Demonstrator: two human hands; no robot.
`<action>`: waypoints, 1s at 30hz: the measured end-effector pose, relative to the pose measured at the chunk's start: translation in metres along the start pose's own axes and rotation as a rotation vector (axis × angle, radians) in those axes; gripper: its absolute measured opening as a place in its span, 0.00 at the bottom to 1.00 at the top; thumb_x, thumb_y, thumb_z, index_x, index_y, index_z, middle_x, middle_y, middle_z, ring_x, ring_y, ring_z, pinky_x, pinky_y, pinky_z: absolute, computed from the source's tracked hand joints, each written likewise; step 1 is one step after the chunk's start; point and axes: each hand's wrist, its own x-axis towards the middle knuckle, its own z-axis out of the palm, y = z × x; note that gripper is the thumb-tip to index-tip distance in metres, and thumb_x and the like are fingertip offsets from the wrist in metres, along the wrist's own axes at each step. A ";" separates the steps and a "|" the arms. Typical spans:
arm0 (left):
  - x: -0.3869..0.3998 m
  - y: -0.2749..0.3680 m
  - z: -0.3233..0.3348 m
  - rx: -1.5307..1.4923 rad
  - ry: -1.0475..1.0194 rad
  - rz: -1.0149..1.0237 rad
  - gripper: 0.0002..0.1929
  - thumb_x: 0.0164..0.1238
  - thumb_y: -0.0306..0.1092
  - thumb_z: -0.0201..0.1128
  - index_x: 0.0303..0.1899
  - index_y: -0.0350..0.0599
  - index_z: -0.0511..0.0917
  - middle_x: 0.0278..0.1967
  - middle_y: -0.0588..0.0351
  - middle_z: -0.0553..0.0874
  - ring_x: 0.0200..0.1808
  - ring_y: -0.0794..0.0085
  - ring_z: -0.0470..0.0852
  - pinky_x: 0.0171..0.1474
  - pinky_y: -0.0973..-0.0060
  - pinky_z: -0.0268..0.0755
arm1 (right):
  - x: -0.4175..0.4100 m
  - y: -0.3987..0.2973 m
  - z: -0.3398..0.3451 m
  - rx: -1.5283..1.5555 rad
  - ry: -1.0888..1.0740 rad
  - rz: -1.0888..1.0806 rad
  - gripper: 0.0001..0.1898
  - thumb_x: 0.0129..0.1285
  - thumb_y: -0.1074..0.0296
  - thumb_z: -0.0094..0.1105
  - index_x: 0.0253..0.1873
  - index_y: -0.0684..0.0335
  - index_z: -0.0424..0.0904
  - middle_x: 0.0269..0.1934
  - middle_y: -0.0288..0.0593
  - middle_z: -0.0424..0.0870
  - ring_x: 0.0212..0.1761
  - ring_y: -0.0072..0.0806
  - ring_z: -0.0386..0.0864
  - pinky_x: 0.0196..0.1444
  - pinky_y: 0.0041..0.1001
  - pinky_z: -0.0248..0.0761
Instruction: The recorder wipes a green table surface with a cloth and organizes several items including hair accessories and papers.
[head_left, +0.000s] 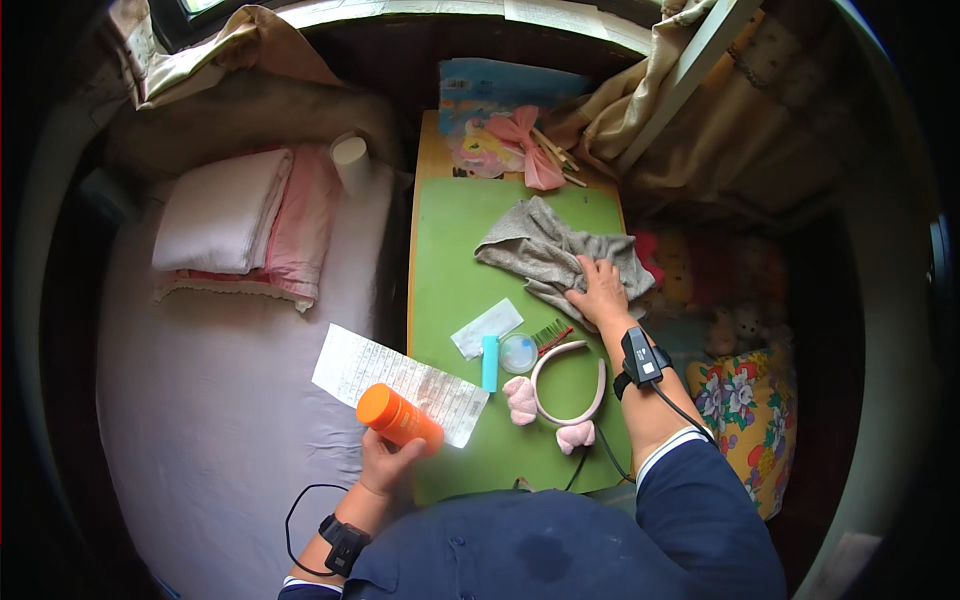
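An orange bottle with a lid is gripped in my left hand, tilted over a sheet of paper bearing writing. My right hand lies on a crumpled grey cloth at the right side of the green-topped table, fingers spread; whether it pinches the fabric I cannot tell. Between my hands are a pale flat packet, a turquoise stick-like case, a small round clear container, a green and red comb-like item and a pink plush headband.
A pink bow, thin sticks and a blue picture book lie at the table's far end. Left is a bed with folded bedding and a white cylinder. A floral cushion is at right.
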 end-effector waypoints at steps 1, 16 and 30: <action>-0.003 0.000 0.003 0.004 0.026 -0.010 0.26 0.50 0.33 0.71 0.50 0.35 0.71 0.43 0.52 0.80 0.44 0.69 0.79 0.51 0.72 0.70 | 0.002 -0.002 -0.002 -0.027 -0.069 0.050 0.32 0.50 0.56 0.63 0.61 0.53 0.66 0.65 0.54 0.62 0.65 0.48 0.62 0.59 0.43 0.64; -0.024 0.006 0.045 0.127 0.375 0.040 0.28 0.48 0.47 0.69 0.44 0.31 0.74 0.38 0.54 0.81 0.38 0.71 0.79 0.44 0.75 0.70 | -0.067 -0.063 0.020 -0.139 -0.202 -0.566 0.30 0.46 0.47 0.66 0.50 0.60 0.70 0.42 0.50 0.74 0.43 0.42 0.76 0.43 0.38 0.70; -0.034 -0.006 0.053 0.086 0.569 0.082 0.28 0.49 0.45 0.67 0.46 0.32 0.72 0.38 0.54 0.80 0.39 0.70 0.78 0.45 0.73 0.70 | 0.043 -0.057 -0.004 1.196 -0.360 -0.154 0.22 0.50 0.54 0.68 0.45 0.61 0.74 0.38 0.44 0.74 0.36 0.33 0.76 0.41 0.30 0.71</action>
